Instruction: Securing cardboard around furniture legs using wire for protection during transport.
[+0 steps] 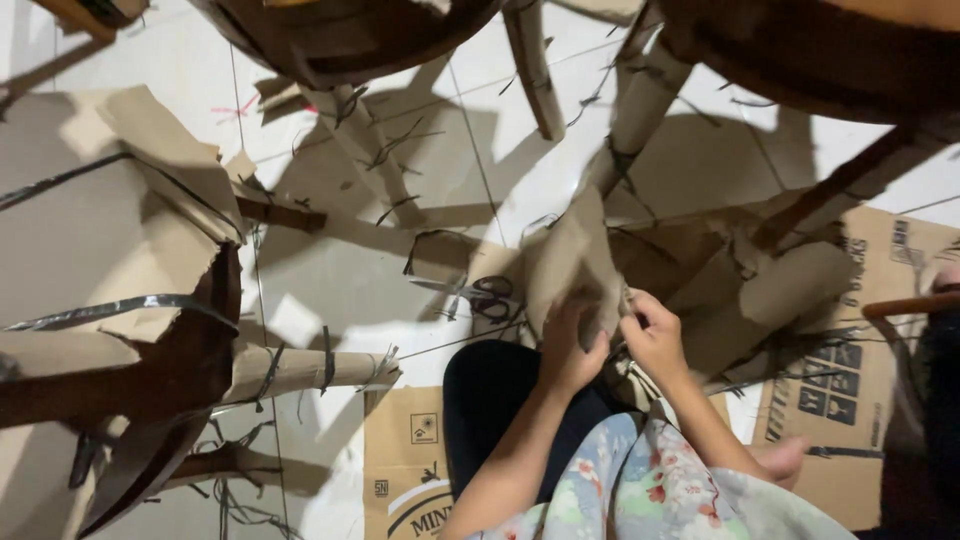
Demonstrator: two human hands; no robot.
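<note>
While cardboard litters the floor, both hands [610,340] pinch a cardboard wrap [572,262]

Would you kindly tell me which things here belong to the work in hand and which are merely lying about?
In hand:
- cardboard wrap, held by left hand and right hand
- wrapped leg it covers

Lying about:
- scissors on the floor
- flattened box
- printed carton
- cardboard sheet
- loose straps
</note>
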